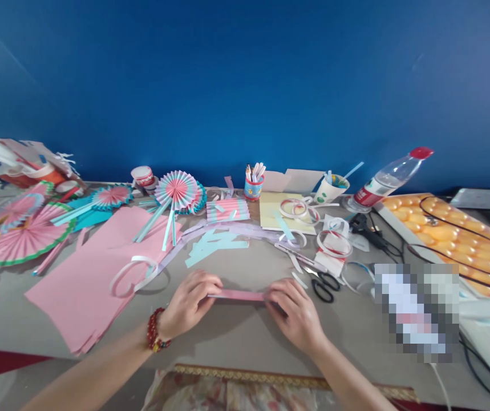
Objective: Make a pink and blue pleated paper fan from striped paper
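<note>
A narrow folded strip of pink paper (240, 295) stretches level between my two hands, just above the grey table. My left hand (191, 305), with a red bead bracelet at its wrist, pinches the strip's left end. At the other end, my right hand (296, 313) has its fingers closed on the strip. Beyond my hands lie pale blue paper strips (215, 245). Black-handled scissors (325, 284) rest right of my right hand. Left of my left hand are large pink paper sheets (86, 279) with a curled white strip (144, 271) on top.
Pleated paper fans (177, 191) lie at the back and left. Along the blue wall stand a pen cup (254, 185), a paper cup (331, 187) and a tilted plastic bottle (384, 180). Tape rolls (334, 244), cables and an orange patterned box (450, 237) occupy the right.
</note>
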{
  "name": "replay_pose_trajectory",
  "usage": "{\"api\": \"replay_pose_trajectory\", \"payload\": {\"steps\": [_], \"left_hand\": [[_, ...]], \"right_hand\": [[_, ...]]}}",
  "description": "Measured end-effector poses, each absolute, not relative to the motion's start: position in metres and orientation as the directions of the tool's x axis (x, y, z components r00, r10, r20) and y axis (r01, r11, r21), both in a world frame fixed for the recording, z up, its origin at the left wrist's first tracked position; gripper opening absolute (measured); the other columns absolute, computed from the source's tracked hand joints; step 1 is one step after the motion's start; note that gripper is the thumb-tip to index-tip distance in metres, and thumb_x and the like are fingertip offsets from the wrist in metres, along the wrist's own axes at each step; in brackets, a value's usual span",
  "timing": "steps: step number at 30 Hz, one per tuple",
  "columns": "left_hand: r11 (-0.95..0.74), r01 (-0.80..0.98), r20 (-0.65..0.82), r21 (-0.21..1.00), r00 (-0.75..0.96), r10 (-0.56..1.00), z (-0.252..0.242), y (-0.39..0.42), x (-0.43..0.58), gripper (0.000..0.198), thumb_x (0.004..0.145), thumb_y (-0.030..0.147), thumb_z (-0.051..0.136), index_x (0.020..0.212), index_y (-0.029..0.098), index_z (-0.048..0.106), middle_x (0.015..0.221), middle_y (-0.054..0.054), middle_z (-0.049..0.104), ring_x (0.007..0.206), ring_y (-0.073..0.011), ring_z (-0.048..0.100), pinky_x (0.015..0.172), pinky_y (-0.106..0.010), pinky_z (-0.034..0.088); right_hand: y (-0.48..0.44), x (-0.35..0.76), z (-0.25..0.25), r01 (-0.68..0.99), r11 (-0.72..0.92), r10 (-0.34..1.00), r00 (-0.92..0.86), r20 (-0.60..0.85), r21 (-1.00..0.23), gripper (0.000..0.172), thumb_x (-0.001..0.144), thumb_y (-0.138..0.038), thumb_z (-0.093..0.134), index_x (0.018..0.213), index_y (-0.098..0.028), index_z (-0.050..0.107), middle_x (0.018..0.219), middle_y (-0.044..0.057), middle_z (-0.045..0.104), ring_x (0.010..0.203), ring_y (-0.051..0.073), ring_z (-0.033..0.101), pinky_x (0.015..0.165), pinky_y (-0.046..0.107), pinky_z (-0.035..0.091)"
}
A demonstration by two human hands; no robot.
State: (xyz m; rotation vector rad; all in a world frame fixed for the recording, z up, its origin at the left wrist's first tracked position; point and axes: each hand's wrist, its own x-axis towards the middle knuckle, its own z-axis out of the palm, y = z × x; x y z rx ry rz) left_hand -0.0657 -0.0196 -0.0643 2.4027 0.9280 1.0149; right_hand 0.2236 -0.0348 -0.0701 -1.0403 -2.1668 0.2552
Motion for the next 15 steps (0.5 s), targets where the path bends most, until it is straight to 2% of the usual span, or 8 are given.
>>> {"api": "replay_pose_trajectory", "payload": {"steps": [3,6,15], "left_hand": [[-0.773,0.365,0.589,0.519,0.503,0.633,-0.064,-0.019,-0.069,0.018,0.094,0.009,0.047,0.101,0.023,0.056,0.099,-0.005,0.067,0.095,-0.0171,0.064,0.092,-0.038,0.048],[-0.801,0.346,0.642,0.488,0.479,0.598,-0.068,-0.017,-0.072,0.019,0.093,0.010,0.050,0.104,0.023,0.057,0.101,-0.006,0.068,0.095,-0.0178,0.064,0.092,-0.041,0.050],[-0.833,0.348,0.686,0.429,0.474,0.551,-0.071,-0.013,-0.079,0.022,0.093,0.011,0.052,0.109,0.024,0.059,0.101,-0.007,0.070,0.091,-0.0174,0.065,0.091,-0.043,0.052]], "right_hand": [[-0.037,0.224,-0.070,0.572,0.687,0.707,-0.386,0.592,-0.447,0.020,0.087,-0.006,0.055,0.096,-0.023,0.062,0.095,0.007,0.066,0.089,0.020,0.061,0.081,0.037,0.050],[-0.037,0.225,-0.067,0.547,0.697,0.689,-0.333,0.644,-0.464,0.022,0.085,-0.006,0.055,0.095,-0.024,0.061,0.092,0.005,0.067,0.086,0.020,0.063,0.078,0.037,0.051],[-0.036,0.229,-0.067,0.533,0.694,0.680,-0.263,0.684,-0.485,0.018,0.086,-0.009,0.056,0.091,-0.026,0.061,0.086,0.004,0.068,0.078,0.019,0.064,0.074,0.038,0.051]]}}
